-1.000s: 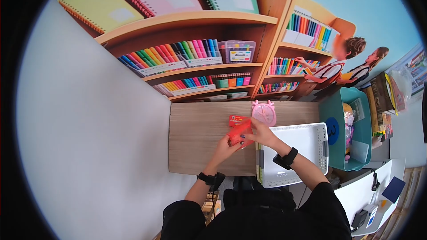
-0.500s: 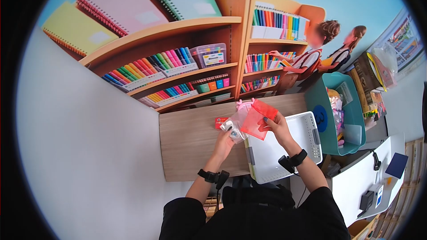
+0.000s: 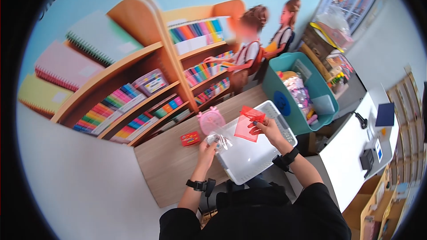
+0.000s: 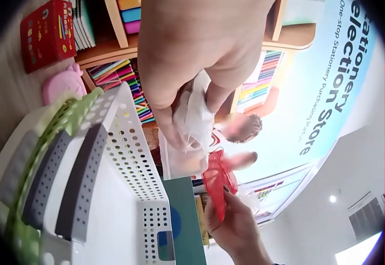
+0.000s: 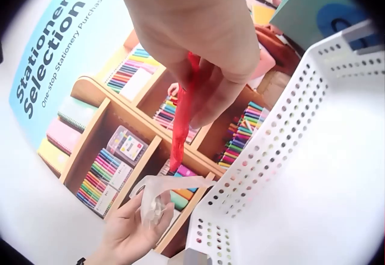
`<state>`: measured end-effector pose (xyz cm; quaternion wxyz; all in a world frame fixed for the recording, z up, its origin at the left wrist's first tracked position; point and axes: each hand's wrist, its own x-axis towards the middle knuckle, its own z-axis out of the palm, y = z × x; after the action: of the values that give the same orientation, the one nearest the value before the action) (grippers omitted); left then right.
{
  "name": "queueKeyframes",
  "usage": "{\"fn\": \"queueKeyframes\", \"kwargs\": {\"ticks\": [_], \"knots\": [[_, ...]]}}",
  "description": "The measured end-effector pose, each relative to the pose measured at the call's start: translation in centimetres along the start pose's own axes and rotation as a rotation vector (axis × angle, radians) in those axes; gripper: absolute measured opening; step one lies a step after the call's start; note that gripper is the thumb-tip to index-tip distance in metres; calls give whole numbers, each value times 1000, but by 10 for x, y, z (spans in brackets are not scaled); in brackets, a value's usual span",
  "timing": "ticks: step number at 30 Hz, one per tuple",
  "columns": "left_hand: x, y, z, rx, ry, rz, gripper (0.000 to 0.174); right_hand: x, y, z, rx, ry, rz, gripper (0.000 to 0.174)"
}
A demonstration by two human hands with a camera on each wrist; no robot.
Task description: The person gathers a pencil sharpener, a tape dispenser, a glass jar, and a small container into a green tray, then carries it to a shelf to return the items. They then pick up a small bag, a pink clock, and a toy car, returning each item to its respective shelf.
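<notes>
My left hand (image 3: 205,153) grips a crumpled clear plastic bag (image 3: 225,141) with something small and pale bunched inside. In the left wrist view the bag (image 4: 195,118) hangs from between thumb and fingers. My right hand (image 3: 268,130) pinches a sheer red pouch (image 3: 245,129) by its upper corner, a short way to the right of the clear bag. Both hang over the white perforated basket (image 3: 249,164). Seen from the right wrist, the red pouch (image 5: 181,124) is edge-on below the fingers.
A pink alarm clock (image 3: 211,120) and a small red box (image 3: 190,138) stand on the wooden table (image 3: 162,171) behind and left of the basket. The teal bin (image 3: 278,82), filled with packages, stands beyond it. A white desk (image 3: 347,169) lies at right.
The red pouch and clear bag, first close together between both hands, have come apart, the pouch going right with my right hand. The head view has swung right, and the hands are now over the basket.
</notes>
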<state>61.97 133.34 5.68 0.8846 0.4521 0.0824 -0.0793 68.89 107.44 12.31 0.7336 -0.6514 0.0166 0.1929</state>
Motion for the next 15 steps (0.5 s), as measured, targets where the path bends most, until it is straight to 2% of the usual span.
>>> {"fn": "queueKeyframes", "kwargs": {"ticks": [5,8,9,10,11,12,14,15], "knots": [[23,-9,32,186,-83,-39,26,-29,-14,-71,42,233,-33,21],[34,-15,56,423,-64,45,28,-33,1,-140,-26,505,-169,26],[37,-16,65,431,-73,44,28,-38,-2,-162,-19,542,-219,29],[41,-15,74,422,-109,46,29,-37,-7,-184,-171,658,-224,28],[44,-15,82,413,-138,47,30,-45,-9,-204,-80,662,-243,29],[48,-17,91,420,-130,48,30,-41,-2,-228,-112,706,-327,29],[54,-22,111,313,-219,-27,29,-50,-10,-250,-434,746,-319,29],[55,-22,127,320,-209,-22,29,-47,2,-275,-787,727,-299,43]]}}
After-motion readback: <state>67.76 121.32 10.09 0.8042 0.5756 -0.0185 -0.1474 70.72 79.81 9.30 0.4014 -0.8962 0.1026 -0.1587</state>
